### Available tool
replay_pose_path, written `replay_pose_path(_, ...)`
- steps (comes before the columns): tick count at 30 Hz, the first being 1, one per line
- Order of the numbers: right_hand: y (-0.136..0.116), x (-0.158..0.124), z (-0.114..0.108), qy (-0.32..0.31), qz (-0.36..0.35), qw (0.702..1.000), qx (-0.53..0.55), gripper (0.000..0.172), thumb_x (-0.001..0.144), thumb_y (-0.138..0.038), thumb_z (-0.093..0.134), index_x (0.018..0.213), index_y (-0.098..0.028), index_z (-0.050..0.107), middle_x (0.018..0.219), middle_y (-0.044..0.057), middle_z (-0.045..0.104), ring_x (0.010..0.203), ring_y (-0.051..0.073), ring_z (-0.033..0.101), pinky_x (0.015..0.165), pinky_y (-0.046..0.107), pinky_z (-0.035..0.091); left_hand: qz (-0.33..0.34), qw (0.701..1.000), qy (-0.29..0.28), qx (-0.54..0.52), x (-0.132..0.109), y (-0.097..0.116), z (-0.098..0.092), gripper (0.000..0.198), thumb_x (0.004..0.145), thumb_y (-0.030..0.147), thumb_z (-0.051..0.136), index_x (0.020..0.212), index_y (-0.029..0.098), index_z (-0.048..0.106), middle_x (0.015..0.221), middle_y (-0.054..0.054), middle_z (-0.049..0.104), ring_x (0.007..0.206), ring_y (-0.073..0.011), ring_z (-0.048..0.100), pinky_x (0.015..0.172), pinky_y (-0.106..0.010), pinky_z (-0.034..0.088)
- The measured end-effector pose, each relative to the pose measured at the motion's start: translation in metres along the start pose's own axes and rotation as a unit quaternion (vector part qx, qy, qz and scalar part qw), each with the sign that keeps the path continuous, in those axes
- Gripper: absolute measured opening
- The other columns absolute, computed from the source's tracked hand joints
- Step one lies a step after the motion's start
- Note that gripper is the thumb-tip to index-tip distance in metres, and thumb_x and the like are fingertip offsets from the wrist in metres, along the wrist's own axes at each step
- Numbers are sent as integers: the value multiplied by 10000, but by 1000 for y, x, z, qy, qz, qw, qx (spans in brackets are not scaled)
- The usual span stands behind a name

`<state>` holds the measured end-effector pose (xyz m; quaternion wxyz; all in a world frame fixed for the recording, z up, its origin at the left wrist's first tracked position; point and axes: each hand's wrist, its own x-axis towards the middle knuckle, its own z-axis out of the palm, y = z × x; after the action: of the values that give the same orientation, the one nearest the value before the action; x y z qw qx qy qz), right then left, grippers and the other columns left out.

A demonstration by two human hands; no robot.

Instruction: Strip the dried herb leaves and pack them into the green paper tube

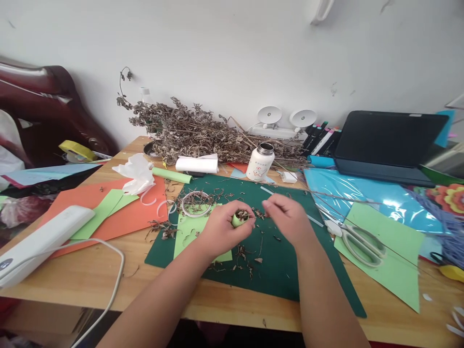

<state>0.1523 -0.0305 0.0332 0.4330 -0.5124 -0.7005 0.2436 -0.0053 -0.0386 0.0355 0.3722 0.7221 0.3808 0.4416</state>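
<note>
My left hand [226,227] is wrapped round a green paper tube [239,221], whose open top shows dried brown leaves inside. Just to its right, my right hand [288,217] has thumb and fingers pinched together; whatever they hold, if anything, is too small to make out. Both hands are above a dark green cutting mat [282,261]. Crumbled dried leaves [246,256] lie scattered on the mat. Left of my left hand, a roll of clear tape [196,203] rests on a sheet of light green paper [181,237].
Behind the mat stand an uncapped white bottle [261,163] and a heap of dried plants [195,128]. Scissors [363,245] lie on green paper at right, near a dark tablet [391,145]. A white power strip [47,246] with its cable occupies the left, beside orange paper [126,232].
</note>
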Motion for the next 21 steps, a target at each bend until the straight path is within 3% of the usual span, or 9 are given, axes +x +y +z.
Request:
replay_pose_path(3,1,1,-2,-42,-9,986,-159,382,733,-369,475,439,-179,322,410,-42,301,403,84,280,400,238,200,-58,995,-4,-80,1,-1,0,37,673,194,496,702,170,496,626,24,573,485,-70,500,488,-197,410)
replay_pose_path(5,-1,0,0,-20,-76,989,-126,314,766,-355,432,506,-185,389,481,-24,389,446,95,352,418,238,269,-103,984,-3,-146,2,-2,1,54,676,195,501,715,166,481,611,31,567,426,-52,470,450,-187,396)
replay_pose_path(8,-3,-3,3,13,-191,979,-71,104,756,-291,478,797,-196,491,737,31,528,636,132,478,540,261,395,-137,967,12,-215,5,-4,1,87,684,216,523,725,156,475,583,35,559,400,-39,453,434,-175,381)
replay_pose_path(12,-5,-5,11,42,-279,949,-143,228,696,-196,567,913,-209,496,833,51,549,773,168,500,657,313,424,-163,939,-6,-302,8,-6,0,139,681,245,558,713,146,467,569,40,545,387,-32,453,413,-162,364)
replay_pose_path(16,-8,-5,18,86,-311,928,-185,162,688,-163,573,842,-196,536,787,45,573,719,157,511,635,312,423,-193,910,-37,-366,9,-9,0,173,655,241,598,701,144,463,452,75,480,356,-35,449,378,-140,325)
replay_pose_path(21,-8,-3,19,131,-311,915,-219,126,700,-120,554,813,-175,562,728,43,600,663,143,521,582,290,417,-182,900,-59,-393,9,-14,0,146,673,231,590,712,137,486,422,77,486,334,-34,447,373,-138,313)
